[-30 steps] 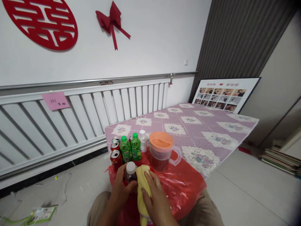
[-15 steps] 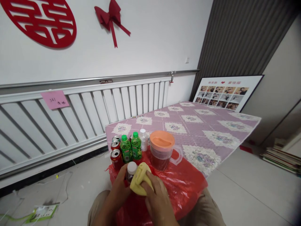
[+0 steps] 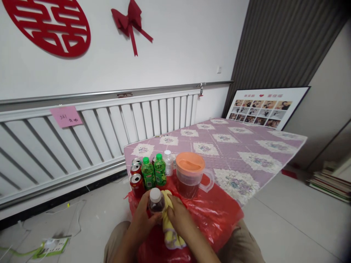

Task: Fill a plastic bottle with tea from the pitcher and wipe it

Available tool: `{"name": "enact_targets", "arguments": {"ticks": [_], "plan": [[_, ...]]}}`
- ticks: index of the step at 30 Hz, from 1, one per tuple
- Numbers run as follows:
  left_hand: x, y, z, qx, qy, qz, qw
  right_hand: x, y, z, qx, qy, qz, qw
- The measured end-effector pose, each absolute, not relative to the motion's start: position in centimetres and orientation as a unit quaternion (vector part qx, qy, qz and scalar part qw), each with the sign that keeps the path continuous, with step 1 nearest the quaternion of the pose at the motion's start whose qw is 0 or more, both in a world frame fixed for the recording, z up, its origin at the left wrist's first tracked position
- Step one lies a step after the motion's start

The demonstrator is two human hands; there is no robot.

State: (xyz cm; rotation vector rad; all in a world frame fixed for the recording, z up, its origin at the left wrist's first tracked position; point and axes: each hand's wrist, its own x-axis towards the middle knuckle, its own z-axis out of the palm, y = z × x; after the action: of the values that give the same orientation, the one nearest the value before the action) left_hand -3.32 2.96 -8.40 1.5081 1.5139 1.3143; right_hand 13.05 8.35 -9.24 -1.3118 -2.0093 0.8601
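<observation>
My left hand (image 3: pixel 143 216) is wrapped round a clear bottle (image 3: pixel 156 204) with a white cap and dark liquid inside. The bottle stands upright near the front of a red plastic sheet (image 3: pixel 211 219). On its right side, my right hand (image 3: pixel 178 215) grips a folded yellow cloth (image 3: pixel 171 235) and presses it against the bottle; the cloth's lower end hangs down. Just behind stand two green bottles (image 3: pixel 148 174) with green caps and several opened drink cans (image 3: pixel 136 182). A clear pitcher (image 3: pixel 189 184) with an orange lid holds dark liquid, right of a white-capped clear bottle (image 3: pixel 168 164).
A purple tablecloth (image 3: pixel 205 137) with floral patches covers the table behind. Along the wall runs a white radiator (image 3: pixel 148 120) with a pink note (image 3: pixel 65 116). A photo board (image 3: pixel 260 107) leans at the back right. A power strip (image 3: pixel 52 247) lies on the floor at left.
The yellow cloth has moved from the bottle's front right to its side and now hangs lower. My right hand has shifted with it, uncovering more of the bottle.
</observation>
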Motion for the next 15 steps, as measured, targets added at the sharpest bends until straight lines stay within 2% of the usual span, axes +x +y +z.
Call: {"name": "enact_targets", "arguments": {"ticks": [5,11,15], "plan": [[-3.3,3.1,-9.2,0.575,0.58,0.496,0.293,13.4,6.6,-9.6,-0.512,-0.739,0.333,0.283],[-3.0,2.9,-8.7,0.568,0.582,0.501,0.296,13.4,5.0,-7.0,-0.463,-0.724,0.332,0.389],[-2.9,2.8,-8.3,0.569,0.566,0.515,0.3,13.0,4.9,-7.1,-0.447,-0.728,0.315,0.413]]}}
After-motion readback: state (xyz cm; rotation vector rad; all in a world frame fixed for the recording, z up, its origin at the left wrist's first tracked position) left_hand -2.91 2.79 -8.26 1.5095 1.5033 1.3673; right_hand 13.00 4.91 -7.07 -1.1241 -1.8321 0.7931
